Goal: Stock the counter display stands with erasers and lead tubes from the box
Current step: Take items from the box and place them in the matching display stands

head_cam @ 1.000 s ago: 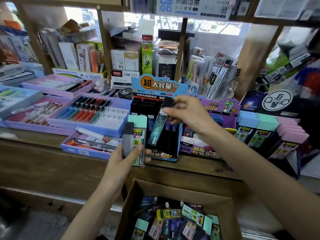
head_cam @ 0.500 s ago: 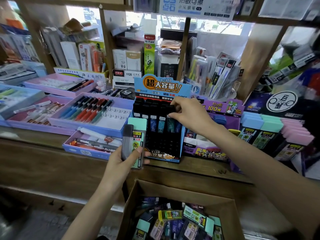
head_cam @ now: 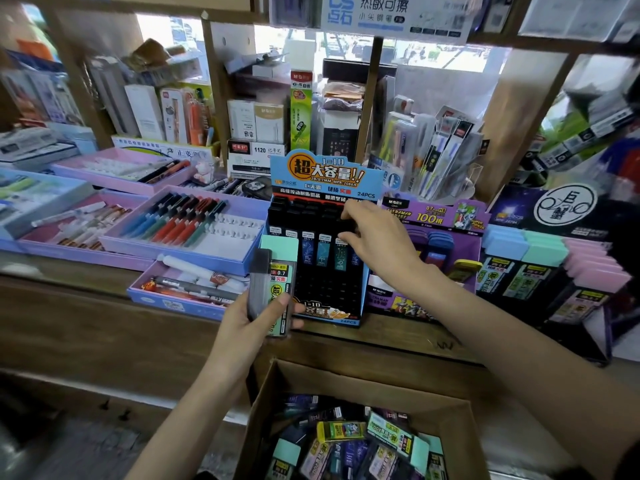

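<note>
Right hand [head_cam: 381, 240]: grasping. Thumb and forefinger pinch the capped top of the teal lead tube [head_cam: 341, 259], which stands upright in the upper row of the black display stand [head_cam: 325, 296] on the desk [head_cam: 415, 329]. The top grip likely serves to seat the tube fully in its slot.

Left hand [head_cam: 256, 323]: grasping. It holds a mint-capped eraser [head_cam: 282, 268] and a grey lead tube [head_cam: 259, 285] together, upright, just beside the stand, probably as ready supply for the next insertions.

The teal tube is slim, with a printed label. The cardboard box [head_cam: 346, 379] below the desk edge holds mixed stock.
</note>
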`<state>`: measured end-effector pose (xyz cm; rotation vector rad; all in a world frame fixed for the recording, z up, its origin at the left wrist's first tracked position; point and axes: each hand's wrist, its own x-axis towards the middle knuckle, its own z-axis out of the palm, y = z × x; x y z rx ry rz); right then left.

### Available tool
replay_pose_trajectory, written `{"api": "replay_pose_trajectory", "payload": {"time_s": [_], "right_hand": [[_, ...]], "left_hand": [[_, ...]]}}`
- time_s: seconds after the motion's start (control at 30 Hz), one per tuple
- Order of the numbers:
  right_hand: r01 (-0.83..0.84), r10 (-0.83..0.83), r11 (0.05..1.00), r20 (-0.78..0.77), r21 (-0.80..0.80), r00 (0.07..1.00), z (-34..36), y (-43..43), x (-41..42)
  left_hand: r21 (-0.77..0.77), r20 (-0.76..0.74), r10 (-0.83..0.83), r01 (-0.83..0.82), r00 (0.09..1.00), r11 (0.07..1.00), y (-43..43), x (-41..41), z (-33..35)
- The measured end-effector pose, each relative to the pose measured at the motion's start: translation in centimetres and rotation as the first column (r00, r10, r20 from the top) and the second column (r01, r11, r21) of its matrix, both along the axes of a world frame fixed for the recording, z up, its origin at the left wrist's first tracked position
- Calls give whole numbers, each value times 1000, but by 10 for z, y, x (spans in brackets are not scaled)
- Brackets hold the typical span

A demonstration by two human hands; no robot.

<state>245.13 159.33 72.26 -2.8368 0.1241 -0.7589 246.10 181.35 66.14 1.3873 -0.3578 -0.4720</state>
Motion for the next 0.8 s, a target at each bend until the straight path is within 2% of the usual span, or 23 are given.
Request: {"api": "replay_pose_trajectory", "payload": {"time_s": [0.17,0.2,0.27,0.3,0.37,0.43,0.5,0.63,0.8], "right_hand": [[54,-48,982,40,-179,998,8,5,-4],[33,-25,990,60,-136,998,10,8,-7],[-119,109,981,70,151,992,16,19,-16],[-227,223,929,48,293,974,21,24,-20],[-372,429,833,-54,409,902,29,30,-25],[-421,542,776,-156,470,826,33,30,-27],[-421,582,734,-174,534,794,33,27,-29],[-401,606,628,-96,667,790,27,16,-34],[-365,487,596,40,715,873,25,4,-36]], "left_hand": [[-4,10,-20,20,1000,1000,-5,-4,3],[-5,12,-35,35,999,999,-7,-5,5],[-5,11,-87,87,996,996,-9,-7,9],[-1,9,-124,124,992,992,-10,-8,10],[14,4,-198,198,980,980,-13,-12,13],[34,10,-242,242,970,970,-16,-16,15],[52,16,-256,254,967,966,-20,-19,16],[59,4,-321,320,947,946,-22,-22,18],[106,43,-369,363,928,926,-29,-24,21]]}}
